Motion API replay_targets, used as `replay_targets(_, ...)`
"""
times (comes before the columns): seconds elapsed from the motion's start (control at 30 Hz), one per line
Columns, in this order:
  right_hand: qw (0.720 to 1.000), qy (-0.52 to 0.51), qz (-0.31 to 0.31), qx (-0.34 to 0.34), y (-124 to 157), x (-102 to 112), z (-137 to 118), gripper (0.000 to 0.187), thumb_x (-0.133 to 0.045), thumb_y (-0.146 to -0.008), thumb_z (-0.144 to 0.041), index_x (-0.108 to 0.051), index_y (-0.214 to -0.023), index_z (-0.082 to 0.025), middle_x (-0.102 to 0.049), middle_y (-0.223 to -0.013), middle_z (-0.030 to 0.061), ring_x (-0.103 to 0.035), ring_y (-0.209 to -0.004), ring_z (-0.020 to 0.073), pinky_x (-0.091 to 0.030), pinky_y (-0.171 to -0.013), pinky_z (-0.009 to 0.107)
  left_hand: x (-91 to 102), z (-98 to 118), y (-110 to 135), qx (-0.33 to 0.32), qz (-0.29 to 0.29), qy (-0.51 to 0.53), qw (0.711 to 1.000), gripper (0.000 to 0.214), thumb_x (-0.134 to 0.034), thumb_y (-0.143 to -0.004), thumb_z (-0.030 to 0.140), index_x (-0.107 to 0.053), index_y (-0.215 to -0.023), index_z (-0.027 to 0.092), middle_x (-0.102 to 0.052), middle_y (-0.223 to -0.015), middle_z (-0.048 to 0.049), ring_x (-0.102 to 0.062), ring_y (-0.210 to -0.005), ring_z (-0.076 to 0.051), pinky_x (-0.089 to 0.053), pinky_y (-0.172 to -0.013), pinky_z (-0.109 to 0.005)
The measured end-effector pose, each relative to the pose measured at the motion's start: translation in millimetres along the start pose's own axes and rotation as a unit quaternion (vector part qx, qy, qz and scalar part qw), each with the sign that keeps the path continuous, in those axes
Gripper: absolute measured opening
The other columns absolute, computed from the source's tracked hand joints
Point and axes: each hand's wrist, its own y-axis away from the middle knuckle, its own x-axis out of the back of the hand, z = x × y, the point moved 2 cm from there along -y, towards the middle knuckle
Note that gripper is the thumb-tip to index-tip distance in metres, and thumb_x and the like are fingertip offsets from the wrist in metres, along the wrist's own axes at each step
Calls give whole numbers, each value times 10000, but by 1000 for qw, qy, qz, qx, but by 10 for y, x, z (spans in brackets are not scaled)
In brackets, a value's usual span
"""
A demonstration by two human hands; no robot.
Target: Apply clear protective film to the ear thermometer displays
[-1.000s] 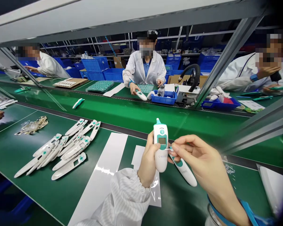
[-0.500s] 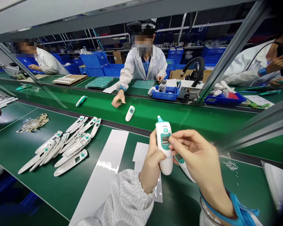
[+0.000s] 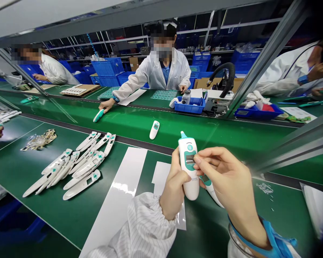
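My left hand [image 3: 174,186] grips a white and teal thermometer [image 3: 189,168] upright above the bench. My right hand [image 3: 226,182] has its fingertips pressed on the thermometer's small screen. Under my right hand a second thermometer [image 3: 210,189] lies on the green mat, partly hidden. A white backing sheet [image 3: 159,175] lies below both hands.
Several white and teal thermometer shells [image 3: 75,166] are heaped at left. A long white sheet [image 3: 117,200] lies beside them. A finished thermometer [image 3: 154,129] rests on the green conveyor [image 3: 231,138]. A co-worker's hand [image 3: 105,105] across the belt touches another thermometer [image 3: 98,115]. A blue tray [image 3: 188,106] stands beyond.
My right fingers moved onto the thermometer's screen from its side. The co-worker put a thermometer down on the belt, then reached left to another one.
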Motion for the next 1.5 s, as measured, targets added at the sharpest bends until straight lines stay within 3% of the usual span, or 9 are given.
replay_targets(0.63, 999, 39, 14, 22, 10, -1, -43, 127, -736, -785, -295, -641, -818, -219, -651, -704, 19, -628, -585, 168, -502, -398, 197, -30, 13, 21, -19, -9, 5, 1000, 576, -475, -689, 102, -405, -1242, 247, -560, -917, -14, -584, -882, -194, -495, -772, -324)
replay_targets(0.8, 999, 37, 14, 16, 27, -3, -68, 133, -732, -786, -309, -641, -823, -219, -647, -715, 24, -611, -574, 168, -493, -372, 201, -27, -10, 28, -9, 20, -32, 999, 452, -461, -856, 253, -355, -1294, 279, -568, -1008, -20, -589, -910, -189, -498, -783, -318)
replay_targets(0.93, 998, 43, 14, 32, 35, -9, -94, 121, -730, -787, -294, -643, -819, -217, -636, -702, 19, -600, -563, 165, -495, -358, 199, -46, -7, 35, -12, 50, -59, 997, 430, -456, -888, 246, -352, -1305, 279, -583, -1063, -23, -573, -1005, -182, -486, -821, -285)
replay_targets(1.13, 999, 36, 14, 37, 37, -3, -99, 101, -728, -791, -270, -641, -816, -225, -627, -677, 2, -597, -550, 159, -493, -354, 194, -92, 27, 53, -12, 44, -42, 998, 423, -454, -889, 218, -356, -1297, 277, -584, -997, 4, -602, -903, -145, -493, -796, -267)
replay_targets(1.37, 996, 62, 19, 63, 52, 1, -121, 92, -712, -807, -269, -636, -844, -234, -628, -724, -1, -601, -579, 152, -516, -391, 199, -81, 3, 55, -16, 66, -67, 995, 377, -430, -916, 250, -381, -1288, 290, -586, -1112, -7, -598, -908, -130, -491, -783, -244)
replay_targets(1.5, 990, 102, 51, 89, 29, 68, -151, 89, -678, -839, -295, -629, -878, -232, -629, -780, 6, -616, -619, 153, -536, -455, 216, -76, 2, 49, -2, 70, -51, 996, 401, -440, -899, 260, -376, -1294, 289, -605, -981, -14, -605, -825, -150, -502, -677, -257)
